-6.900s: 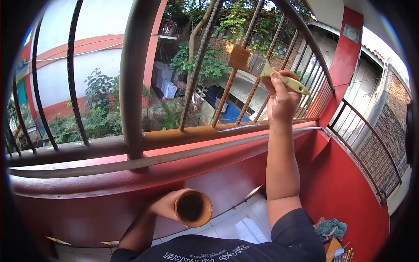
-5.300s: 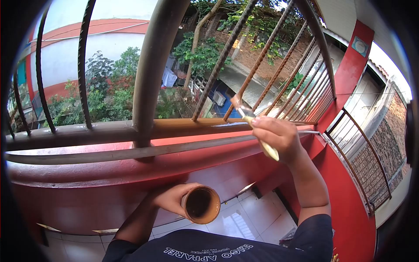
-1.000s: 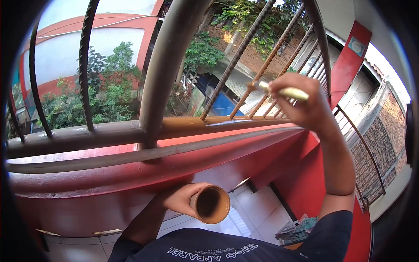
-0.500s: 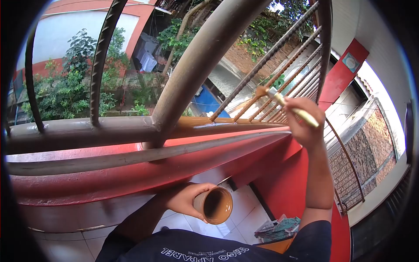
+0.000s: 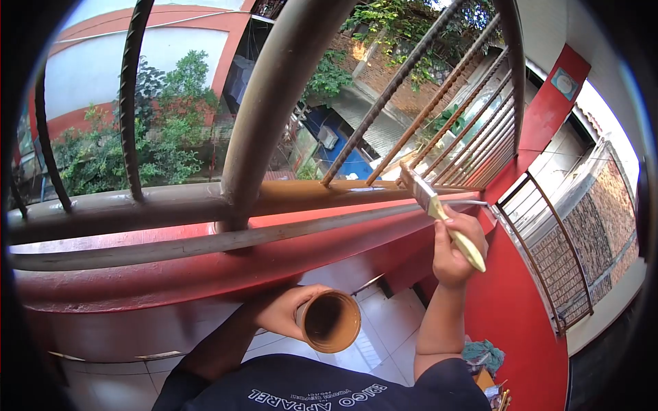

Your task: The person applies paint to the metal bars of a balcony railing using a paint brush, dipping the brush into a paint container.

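Observation:
My left hand (image 5: 282, 312) is wrapped round a cup (image 5: 330, 320) whose inside is coated brown, with dark liquid at the bottom. My right hand (image 5: 458, 246) grips the pale yellow handle of a paintbrush (image 5: 439, 209). The brush's bristles point up and left, at the lower rail (image 5: 308, 196) near the foot of the thin bars; whether they touch is unclear. That rail is glossy orange-brown right of the thick post (image 5: 274, 96) and duller brown left of it.
A grey pipe (image 5: 171, 248) runs below the rail along a red ledge (image 5: 137, 288). Twisted bars (image 5: 391, 89) rise from the rail. Cloth (image 5: 484, 355) and a box lie at lower right on the tiled floor. Plants (image 5: 164, 130) grow beyond the railing.
My right hand has come down with the brush, bringing the bristles from the bars to the lower rail. The view has shifted slightly. My left hand still holds the cup.

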`<state>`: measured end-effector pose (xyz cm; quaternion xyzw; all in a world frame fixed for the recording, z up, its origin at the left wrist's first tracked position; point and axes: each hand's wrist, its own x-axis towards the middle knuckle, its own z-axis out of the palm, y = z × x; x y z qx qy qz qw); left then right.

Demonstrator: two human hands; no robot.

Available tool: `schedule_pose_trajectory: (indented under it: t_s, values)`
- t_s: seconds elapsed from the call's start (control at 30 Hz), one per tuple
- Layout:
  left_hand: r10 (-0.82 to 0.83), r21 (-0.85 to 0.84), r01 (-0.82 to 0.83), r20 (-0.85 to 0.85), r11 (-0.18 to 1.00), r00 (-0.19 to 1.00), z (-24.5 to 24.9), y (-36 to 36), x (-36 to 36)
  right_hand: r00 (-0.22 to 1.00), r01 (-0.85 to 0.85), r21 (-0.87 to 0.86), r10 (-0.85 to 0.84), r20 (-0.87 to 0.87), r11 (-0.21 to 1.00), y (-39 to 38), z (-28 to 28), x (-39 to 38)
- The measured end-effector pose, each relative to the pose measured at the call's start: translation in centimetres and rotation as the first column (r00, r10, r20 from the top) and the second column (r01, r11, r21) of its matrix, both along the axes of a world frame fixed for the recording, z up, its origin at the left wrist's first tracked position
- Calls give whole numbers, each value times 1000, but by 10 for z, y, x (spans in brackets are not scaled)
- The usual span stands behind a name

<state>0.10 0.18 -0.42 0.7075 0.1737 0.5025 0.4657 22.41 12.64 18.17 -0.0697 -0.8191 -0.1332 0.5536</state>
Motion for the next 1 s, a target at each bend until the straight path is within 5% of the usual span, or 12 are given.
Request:
schedule_pose_trajectory:
  t_s: [0.07, 0.13, 0.27, 0.33, 0.43, 0.57, 0.67, 0.73, 0.93, 1.0]
  values:
    - [3, -30, -4, -31, 1000, 1000, 1, 1, -2, 899, -283, -266, 159, -408, 921, 23, -26, 5]
    - [10, -66, -15, -86, 998, 996, 1, 1, -3, 726, -548, -306, 260, -637, 779, 48, -43, 8]
    - [49, -145, -58, -62, 988, 997, -9, 4, 1, 462, -866, -310, 388, -798, 393, 51, -53, -23]
    - [39, -179, -47, -47, 983, 998, -7, 7, -2, 540, -813, -356, 368, -757, 461, 66, -57, -36]
    - [28, -231, -30, -14, 973, 1000, -5, 6, -3, 455, -880, -344, 367, -812, 328, 87, -52, -29]
    - [41, -263, -33, 25, 964, 999, -2, 4, -3, 465, -831, -267, 348, -814, 487, 95, -48, -22]
    - [59, -290, -43, 48, 956, 997, -3, 4, -1, 775, -477, -161, 326, -542, 864, 67, -43, -41]
    - [70, -305, -46, 67, 951, 995, -4, 4, 0, 903, -281, 17, 270, -334, 960, 35, -35, -45]
    - [104, -341, -60, 113, 938, 988, -9, 2, 2, 710, -577, -124, 422, -563, 807, 53, -38, -26]
    - [125, -347, -73, 128, 935, 984, -11, -1, 4, 506, -824, -233, 485, -714, 516, 61, -34, -30]
